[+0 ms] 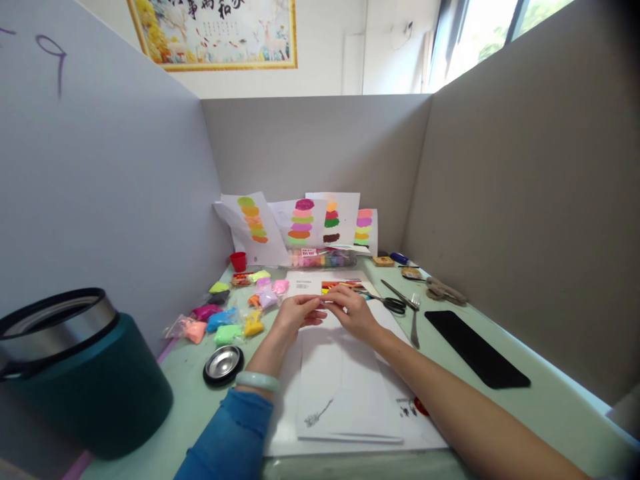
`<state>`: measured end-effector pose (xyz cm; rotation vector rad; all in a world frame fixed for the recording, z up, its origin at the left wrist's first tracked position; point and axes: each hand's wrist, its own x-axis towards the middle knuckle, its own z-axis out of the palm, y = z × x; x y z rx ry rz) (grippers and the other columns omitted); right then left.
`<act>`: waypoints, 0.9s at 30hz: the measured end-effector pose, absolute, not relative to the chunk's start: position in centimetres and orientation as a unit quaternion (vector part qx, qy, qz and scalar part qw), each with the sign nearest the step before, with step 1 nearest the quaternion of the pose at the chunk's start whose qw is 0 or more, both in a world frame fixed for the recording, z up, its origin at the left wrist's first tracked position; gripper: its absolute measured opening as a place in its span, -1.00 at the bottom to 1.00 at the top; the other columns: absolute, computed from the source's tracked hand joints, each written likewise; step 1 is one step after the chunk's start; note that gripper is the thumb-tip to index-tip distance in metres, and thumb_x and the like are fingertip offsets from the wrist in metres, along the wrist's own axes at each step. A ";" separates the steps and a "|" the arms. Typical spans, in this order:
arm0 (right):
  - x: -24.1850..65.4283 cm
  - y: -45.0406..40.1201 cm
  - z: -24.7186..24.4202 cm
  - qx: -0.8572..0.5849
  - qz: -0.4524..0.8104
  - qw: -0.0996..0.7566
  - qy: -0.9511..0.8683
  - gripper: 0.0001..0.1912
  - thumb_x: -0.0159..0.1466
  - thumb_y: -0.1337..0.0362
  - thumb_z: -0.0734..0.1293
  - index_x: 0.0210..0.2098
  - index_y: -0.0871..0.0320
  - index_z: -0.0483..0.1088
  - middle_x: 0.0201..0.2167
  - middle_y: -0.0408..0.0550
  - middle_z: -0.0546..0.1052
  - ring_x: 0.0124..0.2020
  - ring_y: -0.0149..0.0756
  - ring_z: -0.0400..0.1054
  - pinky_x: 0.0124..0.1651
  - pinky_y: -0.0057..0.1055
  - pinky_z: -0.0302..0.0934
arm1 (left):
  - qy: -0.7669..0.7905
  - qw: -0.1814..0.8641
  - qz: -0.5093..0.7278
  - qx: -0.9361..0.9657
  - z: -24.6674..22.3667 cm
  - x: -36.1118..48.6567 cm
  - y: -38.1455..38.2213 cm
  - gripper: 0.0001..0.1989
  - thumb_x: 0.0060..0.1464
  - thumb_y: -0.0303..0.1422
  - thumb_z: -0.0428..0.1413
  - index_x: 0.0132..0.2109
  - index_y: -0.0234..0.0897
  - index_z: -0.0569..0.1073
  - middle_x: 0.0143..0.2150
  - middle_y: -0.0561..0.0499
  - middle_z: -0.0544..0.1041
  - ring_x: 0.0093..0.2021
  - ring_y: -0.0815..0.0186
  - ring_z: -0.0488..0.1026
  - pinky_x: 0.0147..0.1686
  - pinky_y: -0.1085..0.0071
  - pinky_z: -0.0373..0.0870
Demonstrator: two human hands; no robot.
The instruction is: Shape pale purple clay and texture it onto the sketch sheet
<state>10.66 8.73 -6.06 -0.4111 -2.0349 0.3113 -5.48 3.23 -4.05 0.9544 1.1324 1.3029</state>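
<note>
My left hand (299,313) and my right hand (351,311) meet above a stack of white paper (345,387). Thumbs and fingertips of both hands are pinched together at one spot. Whatever lies between them is too small or too covered to make out. Beyond the fingers lies a printed sheet with a coloured band (304,283). Black-handled scissors (393,305) rest just right of my right hand, beside a fork (415,317). Left of my left hand sit small bags of coloured clay, among them a yellow one (253,324) and a green one (229,335).
A large dark teal mug (95,387) stands at the near left, with a round lid (223,364) beside it. On the right lies a flat black slab (475,348). Colour-swatch sheets (255,230) lean at the back near a red cup (239,261). Grey partitions (315,147) enclose the table.
</note>
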 end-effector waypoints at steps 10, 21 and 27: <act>10.7 8.6 -5.9 -0.202 0.176 0.516 -0.813 -0.85 0.26 0.24 0.28 -0.24 0.12 0.47 -0.30 -0.02 0.47 -0.41 -0.37 0.33 -0.38 -0.43 0.26 | 0.465 0.559 0.557 0.401 -3.9 -5.3 3.2 -0.73 -0.09 -0.40 0.28 -0.19 -0.42 0.53 -0.34 -0.11 0.58 -0.48 0.36 0.51 -0.42 0.47 0.47; 10.6 8.6 -6.1 -0.190 0.127 0.504 -0.833 -0.78 0.30 0.29 0.22 -0.12 0.06 0.45 -0.27 -0.01 0.45 -0.34 -0.34 0.34 -0.30 -0.39 0.29 | 0.458 0.556 0.537 0.439 -3.9 -5.3 3.0 -0.66 -0.12 -0.31 0.30 -0.17 -0.41 0.54 -0.37 -0.10 0.58 -0.46 0.34 0.53 -0.41 0.46 0.45; 10.5 8.7 -6.3 -0.211 0.123 0.510 -0.825 -0.82 0.27 0.26 0.27 -0.15 0.08 0.45 -0.23 0.00 0.45 -0.35 -0.34 0.36 -0.30 -0.39 0.30 | 0.459 0.562 0.550 0.415 -3.8 -5.1 3.1 -0.72 -0.08 -0.31 0.28 -0.23 -0.42 0.51 -0.36 -0.11 0.57 -0.50 0.35 0.52 -0.45 0.47 0.45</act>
